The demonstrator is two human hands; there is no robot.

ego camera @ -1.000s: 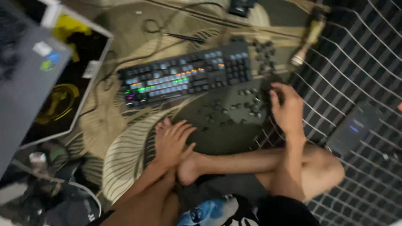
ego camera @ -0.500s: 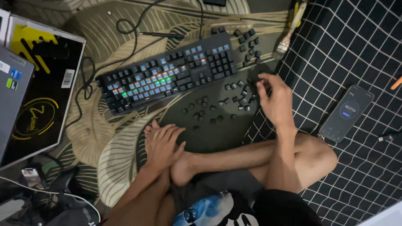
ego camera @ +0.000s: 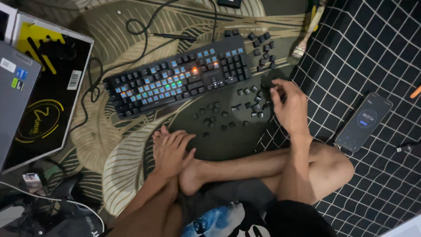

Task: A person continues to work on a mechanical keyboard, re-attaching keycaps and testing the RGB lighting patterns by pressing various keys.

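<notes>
On the leaf-print mat, the right hand has shifted toward the loose keycaps below the keyboard, fingers curled, grasp unclear, while the left hand stays open on the foot.

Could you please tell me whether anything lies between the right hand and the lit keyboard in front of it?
Nothing visible blocks the way. The right hand hovers over loose black keycaps scattered on the mat, just below the keyboard. Only those keycaps lie between them; the brush lies off to the side.
</notes>
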